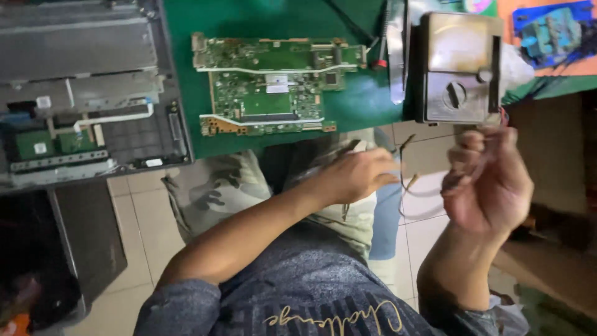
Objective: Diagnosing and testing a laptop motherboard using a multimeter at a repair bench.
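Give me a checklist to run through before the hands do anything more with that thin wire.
1. Left hand pinches one end of the thin wire: ok.
2. Right hand grips the other end: cannot tell, blurred.
3. Wire hangs off the green mat, above the lap: ok.
4. Circuit board lies flat, untouched: ok.
5. Meter sits fully on the table: not ok, at the edge.

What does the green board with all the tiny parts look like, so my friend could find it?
Look at the dark green mat on the table. In its middle lies a flat green circuit board, above the person's left hand. Unlike the grey opened laptop on one side and the boxy meter on the other, it has white strips across it.
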